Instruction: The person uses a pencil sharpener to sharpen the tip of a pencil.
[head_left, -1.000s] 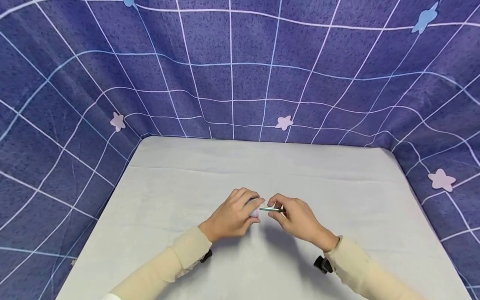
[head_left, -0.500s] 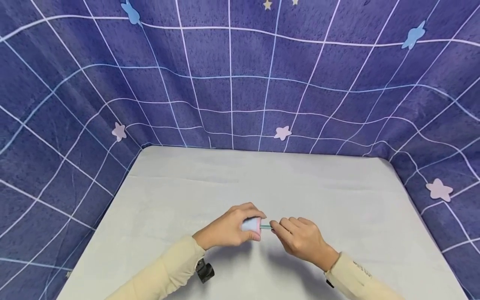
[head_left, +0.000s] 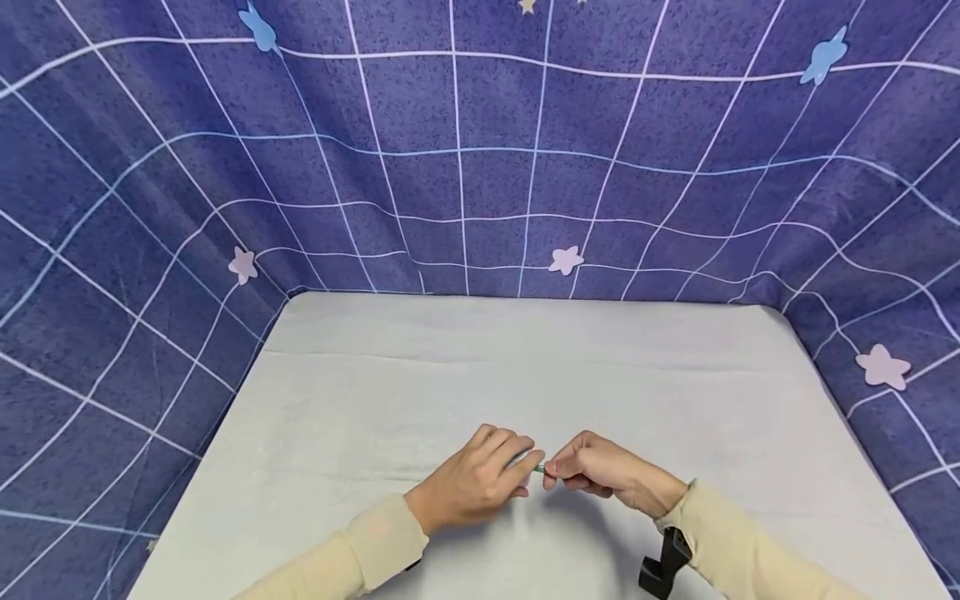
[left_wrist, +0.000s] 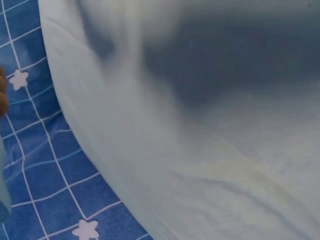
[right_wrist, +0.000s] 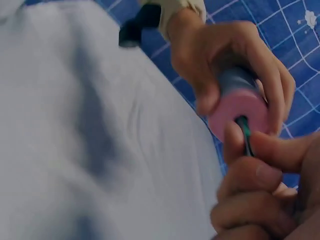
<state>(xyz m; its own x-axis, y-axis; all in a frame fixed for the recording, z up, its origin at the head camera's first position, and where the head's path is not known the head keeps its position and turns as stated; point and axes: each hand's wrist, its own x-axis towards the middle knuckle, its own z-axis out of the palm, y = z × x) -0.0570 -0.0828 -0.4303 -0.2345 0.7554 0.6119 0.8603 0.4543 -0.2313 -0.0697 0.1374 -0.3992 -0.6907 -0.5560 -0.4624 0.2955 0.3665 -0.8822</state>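
My left hand (head_left: pixel 472 479) grips a small blue cylinder, which looks like a pencil sharpener, with its fingers wrapped over it. In the right wrist view the pink end face of the sharpener (right_wrist: pixel 227 117) points toward the right hand. A thin green pencil (right_wrist: pixel 245 127) runs into the hole in that face. Thumb and fingers of my right hand (head_left: pixel 600 469) pinch the pencil close to the hole. Only a short green piece shows between the hands in the head view. The left wrist view has fingertips (left_wrist: pixel 3 92) and a light-blue edge at its left border.
Both hands are above a table covered with a white cloth (head_left: pixel 360 400). A dark blue curtain (head_left: pixel 420 192) with grid lines and stars surrounds its back and sides. A black wrist camera (head_left: pixel 663 562) hangs by the right sleeve.
The right hand has turned about the pencil and changed its hold, now pinching nearer the sharpener. The left hand has rolled, covering more of the sharpener. Less pencil shows than one second ago.
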